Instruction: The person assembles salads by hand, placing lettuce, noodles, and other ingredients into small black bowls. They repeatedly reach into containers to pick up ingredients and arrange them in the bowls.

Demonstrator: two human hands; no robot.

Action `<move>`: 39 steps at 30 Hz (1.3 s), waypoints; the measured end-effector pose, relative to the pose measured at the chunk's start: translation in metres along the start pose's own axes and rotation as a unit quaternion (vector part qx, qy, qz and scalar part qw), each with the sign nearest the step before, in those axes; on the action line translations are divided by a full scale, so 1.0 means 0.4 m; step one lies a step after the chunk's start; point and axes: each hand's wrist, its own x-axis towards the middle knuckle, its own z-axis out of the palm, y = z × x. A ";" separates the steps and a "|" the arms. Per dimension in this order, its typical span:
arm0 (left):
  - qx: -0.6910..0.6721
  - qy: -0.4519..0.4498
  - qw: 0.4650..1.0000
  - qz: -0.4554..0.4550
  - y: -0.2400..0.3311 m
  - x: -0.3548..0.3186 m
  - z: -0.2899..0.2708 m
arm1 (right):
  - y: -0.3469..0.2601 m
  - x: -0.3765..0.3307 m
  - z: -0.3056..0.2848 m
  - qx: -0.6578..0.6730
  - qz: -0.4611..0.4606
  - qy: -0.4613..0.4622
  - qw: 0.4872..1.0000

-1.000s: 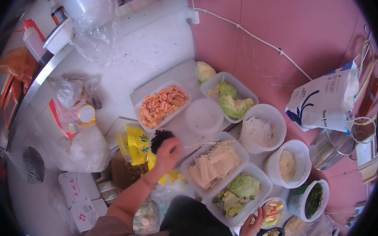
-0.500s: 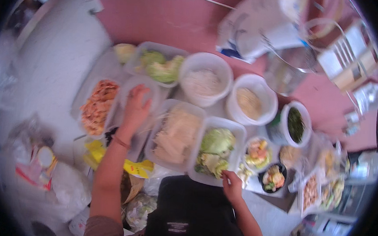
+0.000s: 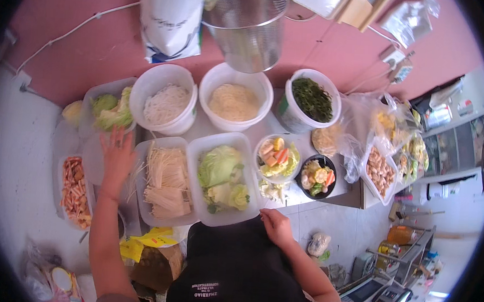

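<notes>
1. The left hand (image 3: 117, 157) lies flat, fingers (image 3: 115, 138) spread, on a clear lid (image 3: 93, 161) between the sausage tray (image 3: 73, 190) and the enoki mushroom tub (image 3: 165, 182)
2. The right hand (image 3: 275, 226) rests with fingers loosely curled, holding nothing, at the bench (image 3: 319, 197) edge, just beside the cabbage tub (image 3: 223, 180)
3. Bowls of white noodles (image 3: 164, 103) and yellow noodles (image 3: 235, 101) stand behind

A pink wall (image 3: 94, 26) ran across the top, far ahead of the hands, with a white cable (image 3: 72, 30) strung along it. Left of the left hand lay a pale, whitish surface (image 3: 15, 137). Below and right of the right hand spread a grey tiled floor (image 3: 353, 235). Soft daylight fell evenly.
</notes>
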 end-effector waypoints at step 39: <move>-0.401 -0.102 0.823 0.389 1.224 0.163 -0.054 | 0.411 0.050 -0.427 0.504 0.181 0.235 0.811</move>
